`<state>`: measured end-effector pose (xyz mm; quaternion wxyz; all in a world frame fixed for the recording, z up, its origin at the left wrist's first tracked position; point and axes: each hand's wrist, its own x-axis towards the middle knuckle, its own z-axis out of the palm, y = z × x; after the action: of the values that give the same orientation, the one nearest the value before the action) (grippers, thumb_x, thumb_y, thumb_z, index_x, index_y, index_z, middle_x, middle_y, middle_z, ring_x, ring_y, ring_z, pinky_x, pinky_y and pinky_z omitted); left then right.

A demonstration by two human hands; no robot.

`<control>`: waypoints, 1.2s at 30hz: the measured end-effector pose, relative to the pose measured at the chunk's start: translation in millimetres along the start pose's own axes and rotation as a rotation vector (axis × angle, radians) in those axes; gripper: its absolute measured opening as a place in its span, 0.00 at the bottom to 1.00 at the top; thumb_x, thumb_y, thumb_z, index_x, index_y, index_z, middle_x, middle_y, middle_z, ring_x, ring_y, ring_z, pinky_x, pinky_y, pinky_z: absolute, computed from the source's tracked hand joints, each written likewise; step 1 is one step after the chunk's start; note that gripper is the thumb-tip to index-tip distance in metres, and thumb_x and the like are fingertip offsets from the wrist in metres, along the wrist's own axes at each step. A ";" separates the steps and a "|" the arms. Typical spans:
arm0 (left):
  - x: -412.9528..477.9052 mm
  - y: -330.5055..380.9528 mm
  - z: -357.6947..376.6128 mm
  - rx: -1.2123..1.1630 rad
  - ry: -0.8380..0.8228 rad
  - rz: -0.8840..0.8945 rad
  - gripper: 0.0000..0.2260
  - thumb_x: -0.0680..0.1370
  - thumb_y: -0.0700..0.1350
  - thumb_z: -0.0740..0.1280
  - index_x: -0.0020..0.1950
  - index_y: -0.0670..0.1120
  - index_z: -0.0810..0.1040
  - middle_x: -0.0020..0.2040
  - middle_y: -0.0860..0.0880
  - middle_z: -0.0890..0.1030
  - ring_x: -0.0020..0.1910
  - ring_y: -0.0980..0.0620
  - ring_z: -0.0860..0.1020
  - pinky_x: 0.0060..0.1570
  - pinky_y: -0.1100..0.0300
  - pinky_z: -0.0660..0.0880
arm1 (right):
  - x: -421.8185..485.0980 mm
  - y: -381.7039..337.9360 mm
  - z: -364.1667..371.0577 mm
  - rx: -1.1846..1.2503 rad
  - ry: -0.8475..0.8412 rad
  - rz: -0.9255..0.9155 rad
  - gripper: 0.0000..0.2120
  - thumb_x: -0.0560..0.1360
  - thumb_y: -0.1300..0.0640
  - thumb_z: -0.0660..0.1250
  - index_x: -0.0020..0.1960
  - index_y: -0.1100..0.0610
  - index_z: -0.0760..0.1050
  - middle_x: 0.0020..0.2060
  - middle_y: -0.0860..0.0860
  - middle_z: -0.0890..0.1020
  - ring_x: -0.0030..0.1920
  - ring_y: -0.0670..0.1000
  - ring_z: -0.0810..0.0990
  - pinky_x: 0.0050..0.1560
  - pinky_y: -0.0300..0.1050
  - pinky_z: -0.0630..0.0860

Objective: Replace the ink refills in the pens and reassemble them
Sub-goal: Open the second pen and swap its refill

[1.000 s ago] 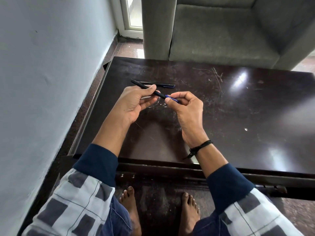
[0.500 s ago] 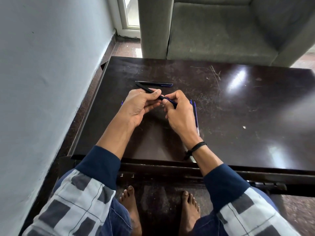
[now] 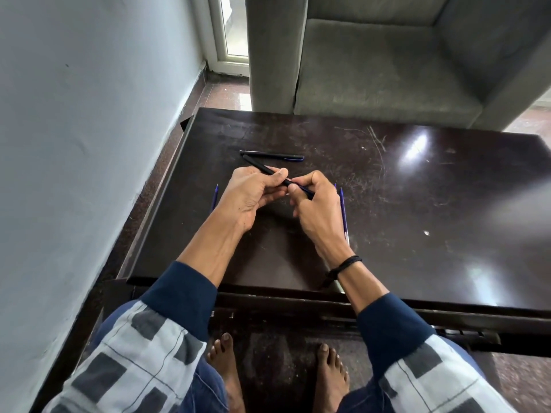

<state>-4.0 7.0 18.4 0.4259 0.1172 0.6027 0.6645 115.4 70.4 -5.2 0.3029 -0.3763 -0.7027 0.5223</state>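
Both hands on one black pen, held just above the bench, centre-left. Left hand grips the barrel, thumb on top. Right hand pinches the blue end. Second pen lies on the bench just behind. Left refill lies beside the left hand, right refills beside the right hand.

Head cam, wide-angle, looks fwd & down, close over table.

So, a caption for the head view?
Left hand and right hand grip a slim black pen over a dark scratched table.
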 end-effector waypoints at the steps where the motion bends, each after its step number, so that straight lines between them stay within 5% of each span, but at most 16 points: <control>1: 0.0 1.7 -0.6 -0.003 -0.001 0.011 0.02 0.76 0.36 0.73 0.47 0.38 0.83 0.38 0.45 0.85 0.38 0.51 0.84 0.42 0.62 0.82 | 1.2 -2.5 -0.6 0.012 -0.015 -0.011 0.06 0.81 0.61 0.69 0.48 0.52 0.76 0.39 0.50 0.83 0.33 0.48 0.79 0.38 0.51 0.79; 6: 2.1 9.1 -3.7 -0.062 0.029 0.082 0.04 0.76 0.37 0.74 0.49 0.40 0.81 0.38 0.46 0.85 0.37 0.51 0.84 0.42 0.61 0.83 | 4.3 -7.5 -0.3 0.000 -0.012 -0.075 0.06 0.79 0.58 0.72 0.52 0.50 0.77 0.46 0.45 0.85 0.45 0.47 0.84 0.49 0.50 0.82; 15: 6.2 5.7 -3.7 -0.151 0.207 0.108 0.25 0.75 0.35 0.75 0.68 0.45 0.68 0.53 0.39 0.84 0.42 0.46 0.86 0.42 0.59 0.83 | 6.4 -10.6 -7.5 0.240 0.152 0.045 0.05 0.78 0.64 0.73 0.49 0.55 0.81 0.42 0.55 0.87 0.38 0.47 0.83 0.42 0.41 0.80; 21: 13.7 8.1 -14.6 0.005 0.373 0.225 0.12 0.79 0.38 0.72 0.63 0.41 0.81 0.45 0.42 0.86 0.41 0.51 0.85 0.45 0.60 0.83 | 12.6 -8.1 -11.7 0.323 0.247 0.114 0.04 0.77 0.63 0.74 0.50 0.59 0.80 0.40 0.56 0.87 0.36 0.49 0.84 0.43 0.44 0.82; 27: 24.7 7.3 -24.9 0.183 0.460 0.275 0.11 0.77 0.36 0.72 0.59 0.44 0.86 0.47 0.54 0.86 0.46 0.59 0.84 0.58 0.58 0.81 | 25.1 -6.2 -8.3 0.421 0.344 0.190 0.07 0.75 0.63 0.77 0.48 0.60 0.79 0.39 0.56 0.87 0.36 0.49 0.86 0.47 0.45 0.83; 36: 42.9 6.1 -35.8 0.203 0.557 0.371 0.08 0.75 0.37 0.76 0.53 0.41 0.87 0.40 0.49 0.87 0.42 0.54 0.86 0.51 0.56 0.83 | 53.3 -2.3 6.3 0.421 0.368 0.220 0.04 0.75 0.62 0.76 0.42 0.57 0.83 0.33 0.49 0.85 0.35 0.46 0.83 0.46 0.41 0.82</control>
<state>-56.7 12.7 -0.3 0.1031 0.0807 0.7273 0.6738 81.4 111.9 -2.9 0.4382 -0.4673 -0.4674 0.6093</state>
